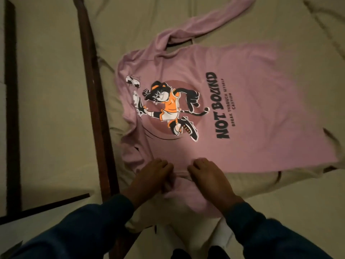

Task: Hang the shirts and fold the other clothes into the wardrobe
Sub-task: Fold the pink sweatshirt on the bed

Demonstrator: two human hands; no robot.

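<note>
Under the curled fingers of both hands, the near edge of a pink long-sleeved cotton sweatshirt (242, 86) is bunched, the left hand (149, 178) and right hand (209, 176) side by side and gripping its fabric. Beyond the fingertips the sweatshirt lies flat, printed side up, on a beige bedsheet (280, 193). Left of them runs a dark wooden bed rail (93, 90).

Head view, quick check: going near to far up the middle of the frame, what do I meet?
Dark sleeves → left hand and right hand, both gripping the near sleeve → pink sweatshirt with cat print → far sleeve → beige bedsheet.
</note>
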